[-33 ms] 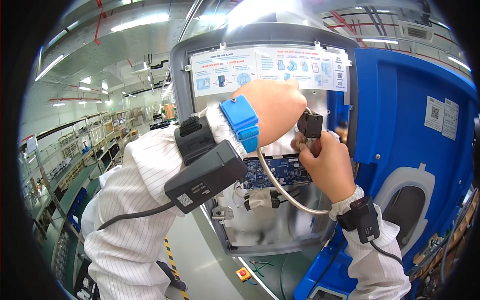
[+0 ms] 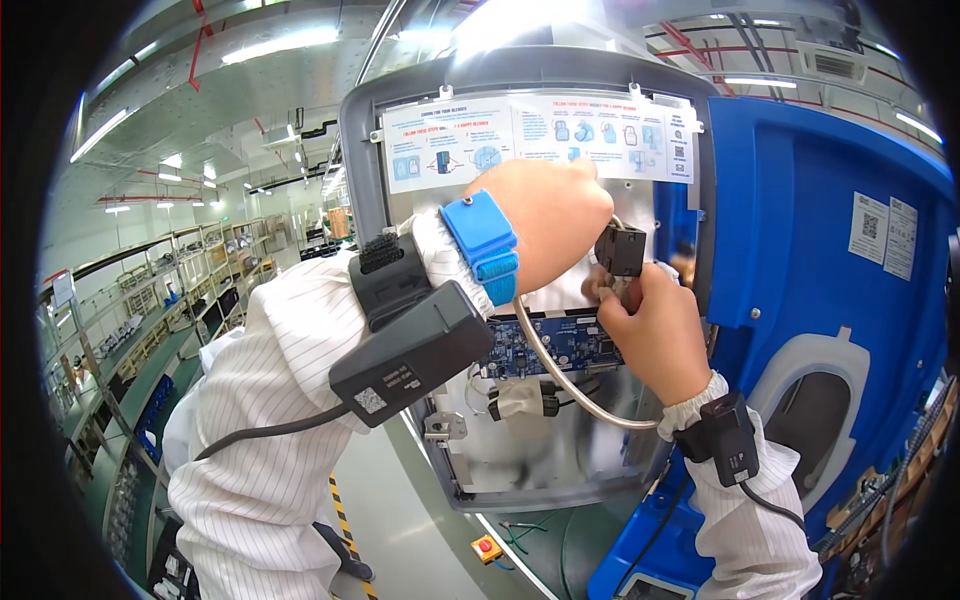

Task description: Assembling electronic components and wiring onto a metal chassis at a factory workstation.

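My left hand (image 2: 545, 225) is raised in front of an open grey housing (image 2: 360, 150), its fingers closed on the left side of a small black connector (image 2: 620, 248). It wears a blue wrist strap (image 2: 482, 238), and a black device (image 2: 405, 330) is strapped to the forearm. My right hand (image 2: 655, 330) pinches the connector's lower end from beneath. A beige cable (image 2: 570, 385) curves from behind my left wrist down to my right wrist. Inside the housing, just behind the hands, sits a blue circuit board (image 2: 550, 345). My fingertips are partly hidden.
A printed instruction sheet (image 2: 540, 135) is taped across the housing's top. A big blue machine shell (image 2: 800, 250) stands to the right. A red button on a yellow box (image 2: 486, 548) lies below, near loose wires. Workbenches and shelves (image 2: 150, 330) line the left.
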